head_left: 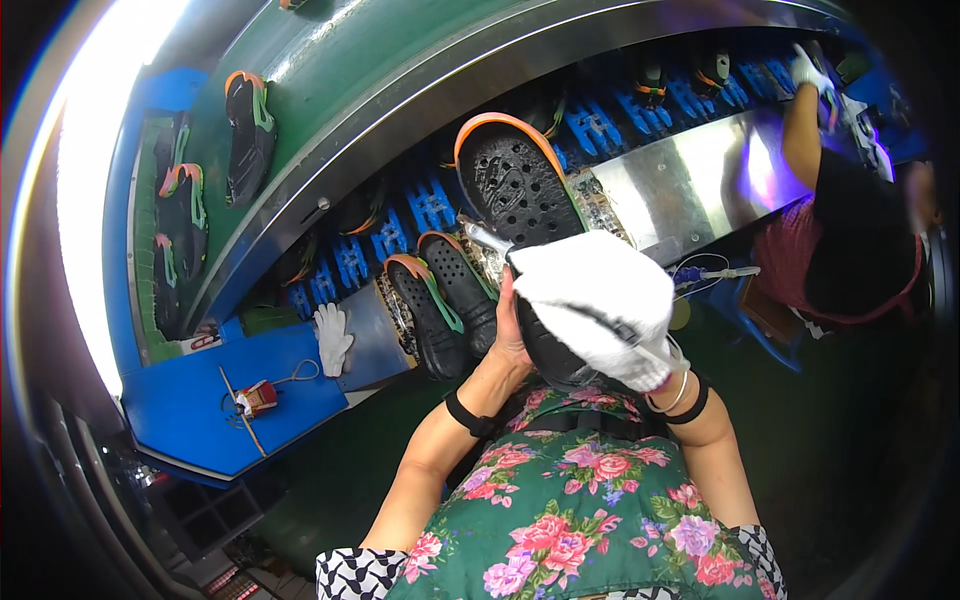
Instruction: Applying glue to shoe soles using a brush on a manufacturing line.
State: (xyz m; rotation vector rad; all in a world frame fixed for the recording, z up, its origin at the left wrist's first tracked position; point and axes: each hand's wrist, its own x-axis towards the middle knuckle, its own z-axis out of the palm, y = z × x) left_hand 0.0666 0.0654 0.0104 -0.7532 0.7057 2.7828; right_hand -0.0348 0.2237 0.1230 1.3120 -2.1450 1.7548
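A large black clog (pixel 515 185) with round holes and an orange-to-green rim is held upright before my body, toe end toward me. My bare left hand (pixel 511 325) grips its left side, thumb up along the edge. My right hand (pixel 600 300), in a white glove, lies across the clog's front part. From the glove's fingertips a slim silvery tool (pixel 486 238) points left; its kind is unclear. The glove hides much of the clog's front. Left of my left hand, two more black clogs (pixel 427 312) lean side by side on the bench edge.
A green conveyor (pixel 330 70) with a metal rim carries more clogs (pixel 250 135) at the left. Blue holders (pixel 430 205) line the shelf beneath. A blue table (pixel 190 400) bears a white glove (pixel 332 338) and a small red item (pixel 257 398). Another person (pixel 850 240) works at the right.
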